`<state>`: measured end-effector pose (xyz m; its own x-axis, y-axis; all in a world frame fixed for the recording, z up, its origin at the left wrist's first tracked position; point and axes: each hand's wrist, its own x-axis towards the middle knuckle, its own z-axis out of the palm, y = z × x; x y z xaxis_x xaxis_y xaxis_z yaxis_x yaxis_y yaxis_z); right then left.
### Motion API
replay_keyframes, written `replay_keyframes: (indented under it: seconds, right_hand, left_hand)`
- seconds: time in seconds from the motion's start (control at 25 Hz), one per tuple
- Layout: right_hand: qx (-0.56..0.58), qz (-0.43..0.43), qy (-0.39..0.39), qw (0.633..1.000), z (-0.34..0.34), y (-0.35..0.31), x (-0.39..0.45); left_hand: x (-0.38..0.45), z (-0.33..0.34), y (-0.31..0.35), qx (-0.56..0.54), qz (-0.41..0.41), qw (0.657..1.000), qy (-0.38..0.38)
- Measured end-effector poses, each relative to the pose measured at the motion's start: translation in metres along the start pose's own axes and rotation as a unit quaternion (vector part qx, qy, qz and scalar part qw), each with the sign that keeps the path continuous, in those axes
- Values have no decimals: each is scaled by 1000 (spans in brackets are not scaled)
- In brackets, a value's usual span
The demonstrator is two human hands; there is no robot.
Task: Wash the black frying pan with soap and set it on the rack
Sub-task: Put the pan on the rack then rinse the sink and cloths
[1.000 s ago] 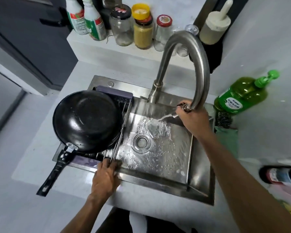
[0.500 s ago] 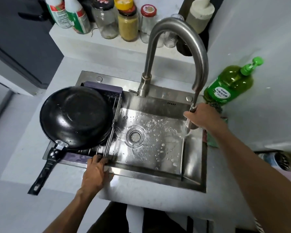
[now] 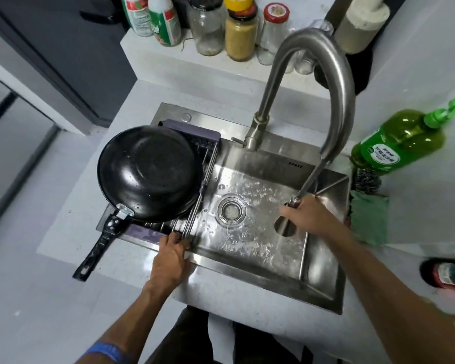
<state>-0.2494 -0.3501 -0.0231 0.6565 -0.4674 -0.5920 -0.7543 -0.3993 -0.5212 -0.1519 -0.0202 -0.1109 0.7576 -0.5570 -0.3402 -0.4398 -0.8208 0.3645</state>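
The black frying pan [image 3: 150, 174] lies upside down on the wire rack [image 3: 195, 206] over the left part of the steel sink [image 3: 323, 290], its handle [image 3: 97, 248] sticking out toward me over the counter. My left hand [image 3: 172, 254] grips the near end of the rack's rods. My right hand [image 3: 310, 219] holds the pull-out spray head [image 3: 285, 224] of the tap [image 3: 334, 82], drawn down on its hose into the basin. The basin floor around the drain [image 3: 231, 210] is wet and splashed.
A green soap bottle [image 3: 402, 143] stands right of the sink, with a steel scourer [image 3: 367, 181] and a green cloth [image 3: 369, 219] beside it. Jars and bottles [image 3: 241, 32] line the ledge behind. A red-capped bottle [image 3: 449, 274] lies at the right edge.
My right hand has pulled the spray head out of the tap's spout and down into the basin on its hose. My left hand stays on the rack; the pan has not moved.
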Motion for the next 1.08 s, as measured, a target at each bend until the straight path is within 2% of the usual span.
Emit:
replay_keyframes:
  seconds: [0.16, 0.32, 0.6, 0.92, 1.08]
  right_hand:
    - [74, -7, -67, 995, 41, -37, -5]
    - [183, -34, -86, 979, 60, -61, 3]
    - [294, -36, 9, 955, 68, -68, 28]
    - [242, 11, 182, 953, 41, -45, 46]
    - [211, 1, 163, 964, 55, -19, 32]
  left_hand:
    - [5, 2, -4, 22, -14, 999, -31]
    - [6, 4, -7, 10, -30, 999, -34]
    - [7, 10, -15, 3, 1, 1000, -12]
    - [5, 7, -17, -18, 16, 1000, 1]
    - [4, 5, -13, -25, 16, 999, 11]
